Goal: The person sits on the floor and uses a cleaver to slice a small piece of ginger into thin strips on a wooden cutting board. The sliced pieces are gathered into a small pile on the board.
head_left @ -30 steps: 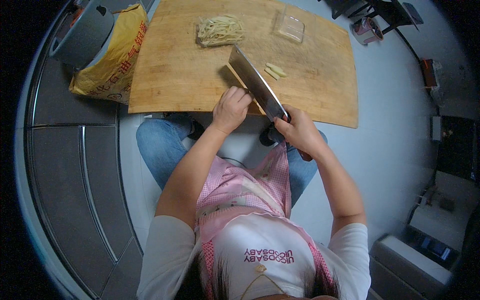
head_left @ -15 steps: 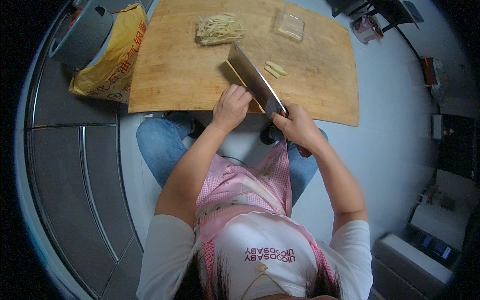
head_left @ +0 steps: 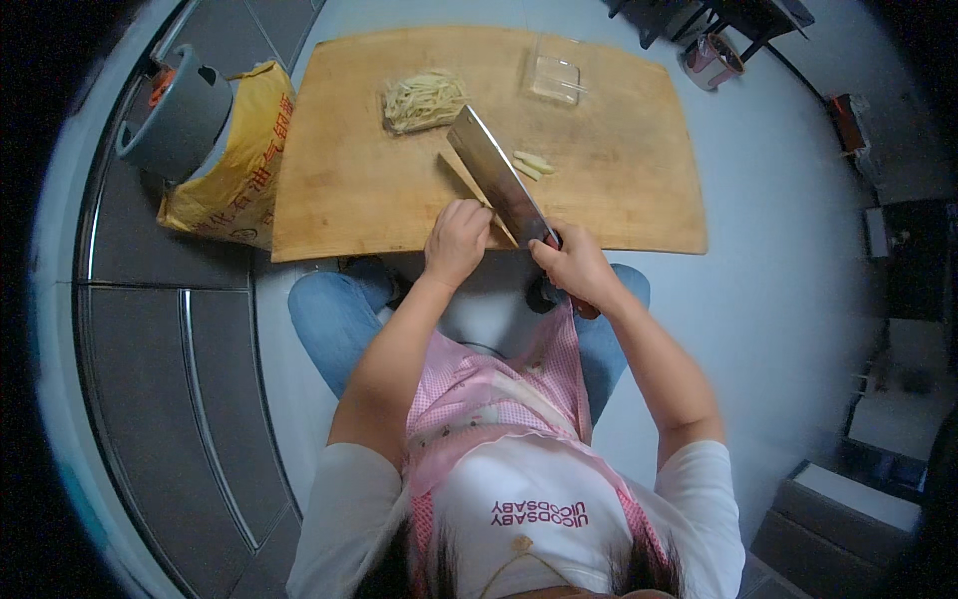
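Observation:
My right hand (head_left: 577, 268) is wrapped round the handle of a cleaver (head_left: 497, 178). Its broad blade slants up and to the left, over the near part of the wooden cutting board (head_left: 359, 200). Just left of the blade, my left hand (head_left: 457, 243) rests at the board's near edge with fingers curled down; whatever lies under the fingertips is hidden. Beyond the blade sits a heap of thin pale strips (head_left: 424, 102). A few thicker pale pieces (head_left: 532, 165) lie to the blade's right. At the back stands a clear plastic container (head_left: 555, 82).
Left of the board, a grey gas cylinder (head_left: 178, 120) stands beside a yellow sack (head_left: 239, 170). Dark cabinets (head_left: 165, 379) run along the left. My knees are under the board's near edge. A small bin (head_left: 713, 62) stands on the floor at the far right.
The view has tilted, so the board and everything on it sit lower in the picture. Both hands and the cleaver keep nearly the same places relative to each other.

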`<state>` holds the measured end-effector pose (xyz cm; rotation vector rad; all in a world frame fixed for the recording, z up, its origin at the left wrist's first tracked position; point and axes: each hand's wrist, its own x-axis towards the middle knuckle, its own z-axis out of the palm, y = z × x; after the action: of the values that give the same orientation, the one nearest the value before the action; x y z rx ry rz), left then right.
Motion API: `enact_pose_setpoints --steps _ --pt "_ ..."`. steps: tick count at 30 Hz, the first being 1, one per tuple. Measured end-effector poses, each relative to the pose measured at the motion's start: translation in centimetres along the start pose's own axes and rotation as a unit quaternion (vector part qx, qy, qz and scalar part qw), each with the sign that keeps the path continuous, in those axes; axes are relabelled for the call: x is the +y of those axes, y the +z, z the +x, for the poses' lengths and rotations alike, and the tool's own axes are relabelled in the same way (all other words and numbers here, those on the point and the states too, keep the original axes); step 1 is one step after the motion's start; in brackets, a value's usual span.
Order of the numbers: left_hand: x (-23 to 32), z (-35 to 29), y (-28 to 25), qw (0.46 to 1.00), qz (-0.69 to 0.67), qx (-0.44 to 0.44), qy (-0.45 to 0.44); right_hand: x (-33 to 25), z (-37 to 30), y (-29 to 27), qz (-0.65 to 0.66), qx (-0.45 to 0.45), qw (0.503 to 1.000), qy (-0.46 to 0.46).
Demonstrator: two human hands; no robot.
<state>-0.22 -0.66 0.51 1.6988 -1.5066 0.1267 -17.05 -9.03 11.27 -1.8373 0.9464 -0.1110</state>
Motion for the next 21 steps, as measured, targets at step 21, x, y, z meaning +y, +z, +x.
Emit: enact_pose_setpoints --steps 21 --pt "6.2 1.9 -8.9 1.0 -0.009 -0.018 -0.012 3.6 -4.1 3.5 -0.332 0.135 0.897 -0.26"
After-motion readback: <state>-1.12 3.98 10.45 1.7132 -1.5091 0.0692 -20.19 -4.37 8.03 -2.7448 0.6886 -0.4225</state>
